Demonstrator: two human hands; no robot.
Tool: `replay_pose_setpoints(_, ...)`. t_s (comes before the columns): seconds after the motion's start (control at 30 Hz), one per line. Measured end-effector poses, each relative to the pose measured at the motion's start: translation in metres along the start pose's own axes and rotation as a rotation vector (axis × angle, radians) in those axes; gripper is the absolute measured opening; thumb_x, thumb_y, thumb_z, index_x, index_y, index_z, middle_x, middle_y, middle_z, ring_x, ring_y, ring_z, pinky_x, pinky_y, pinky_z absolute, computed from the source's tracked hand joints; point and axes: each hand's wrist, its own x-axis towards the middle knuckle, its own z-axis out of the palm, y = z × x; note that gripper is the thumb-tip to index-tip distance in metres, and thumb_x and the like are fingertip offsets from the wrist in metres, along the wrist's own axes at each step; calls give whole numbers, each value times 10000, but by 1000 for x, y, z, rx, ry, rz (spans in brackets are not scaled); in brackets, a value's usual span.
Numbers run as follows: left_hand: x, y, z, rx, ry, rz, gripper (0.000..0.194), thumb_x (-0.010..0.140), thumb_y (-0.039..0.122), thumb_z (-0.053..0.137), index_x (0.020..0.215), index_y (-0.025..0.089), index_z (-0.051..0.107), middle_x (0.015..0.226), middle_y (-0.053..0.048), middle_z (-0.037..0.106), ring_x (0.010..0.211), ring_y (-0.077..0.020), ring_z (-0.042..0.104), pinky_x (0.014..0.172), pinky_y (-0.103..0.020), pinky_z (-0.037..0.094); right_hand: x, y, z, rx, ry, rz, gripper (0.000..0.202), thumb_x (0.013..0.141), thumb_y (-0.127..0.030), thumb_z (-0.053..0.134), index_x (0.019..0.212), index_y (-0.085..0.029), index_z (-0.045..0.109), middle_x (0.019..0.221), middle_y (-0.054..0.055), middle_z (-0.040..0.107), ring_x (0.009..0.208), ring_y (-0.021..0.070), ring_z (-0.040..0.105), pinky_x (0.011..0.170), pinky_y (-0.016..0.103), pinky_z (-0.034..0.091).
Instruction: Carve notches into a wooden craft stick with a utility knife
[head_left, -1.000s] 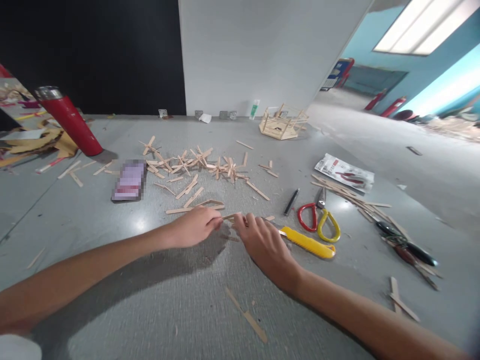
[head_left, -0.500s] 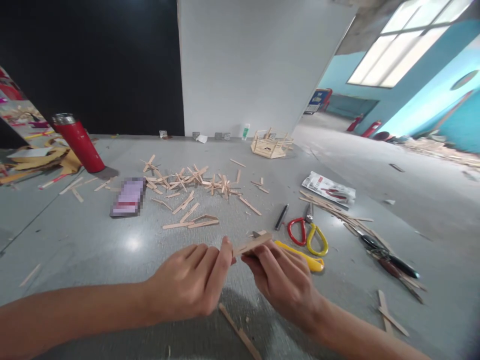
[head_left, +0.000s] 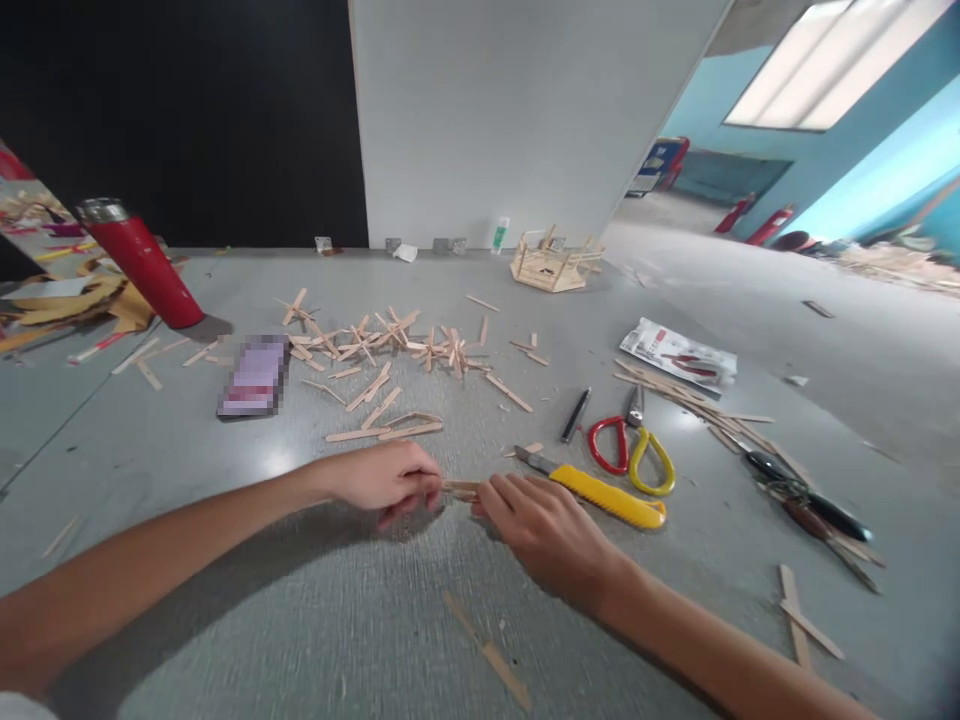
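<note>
A flat wooden craft stick (head_left: 459,487) spans the short gap between my two hands, low over the grey tabletop. My left hand (head_left: 394,478) has its fingers curled and pinches the left end. My right hand (head_left: 540,525) is closed over the other end, covering most of it. Right beside my right hand lies a yellow utility knife (head_left: 607,496) with its blade out. Loose craft sticks (head_left: 384,432) lie just beyond my left hand, and a stick with a broken-looking joint (head_left: 487,655) rests nearer to me.
Scissors-like pliers (head_left: 630,440) with red and yellow handles and a dark pen (head_left: 576,415) lie to the right. Farther back are a pile of sticks (head_left: 390,335), a small stick-built frame (head_left: 555,265), a phone (head_left: 255,375) and a red flask (head_left: 146,265).
Both hands have lowered the stick toward the tabletop and moved farther from me. My left hand has turned from knuckles up to fingers pointing right. The view has shifted slightly.
</note>
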Motion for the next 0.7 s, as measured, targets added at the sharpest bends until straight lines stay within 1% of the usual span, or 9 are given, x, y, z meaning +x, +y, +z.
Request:
replay_pose_setpoints(0.07,4,-9,-6,-93,-52,-31,362,1007,428,422,812,159,565,511,62,478,371,-77,499,405,-195,315,-2,3,6,109,-42,20,220,1022,-179,419,824,-190,514,679,-20,580,551,137,544,537,302,341)
replay_pose_setpoints(0.13,5,-13,-8,-110,-71,-29,360,1004,447,430,839,158,569,512,65,483,364,-72,495,396,-189,305,-3,3,7,119,-85,47,175,1023,-163,406,893,-175,521,702,-19,588,552,133,552,519,295,335)
replay_pose_setpoints(0.2,4,-14,-7,-73,-77,-5,341,1014,419,418,862,158,577,491,67,489,353,-70,481,409,-185,326,-2,0,5,58,-103,32,143,999,-96,401,977,-156,530,754,-2,606,596,145,571,536,296,359)
replay_pose_setpoints(0.27,4,-13,-6,-30,-77,20,323,1024,376,398,870,159,580,467,67,487,342,-70,469,423,-182,348,-1,-4,3,-10,-93,-13,195,962,-35,402,1071,-123,539,818,29,630,666,161,593,584,304,398)
replay_pose_setpoints(0.33,5,-12,-5,-8,-74,37,305,1026,330,383,854,163,572,454,66,484,338,-72,465,421,-178,353,-1,-7,3,-64,-64,-50,233,949,-27,416,1133,-84,547,823,43,639,693,167,600,611,310,417)
replay_pose_setpoints(0.47,5,-13,-6,-9,-81,46,279,1007,270,388,798,169,542,458,64,467,334,-71,454,397,-174,341,-1,-9,6,-122,-29,-63,226,955,-49,439,1127,-71,584,739,17,624,629,145,579,586,303,405)
replay_pose_setpoints(0.7,5,-12,-7,-31,-98,47,330,1014,327,378,777,166,542,478,69,413,345,-67,437,403,-183,352,-4,-7,7,-97,-36,-66,263,930,-30,435,1149,-76,574,746,9,631,621,141,587,564,303,398)
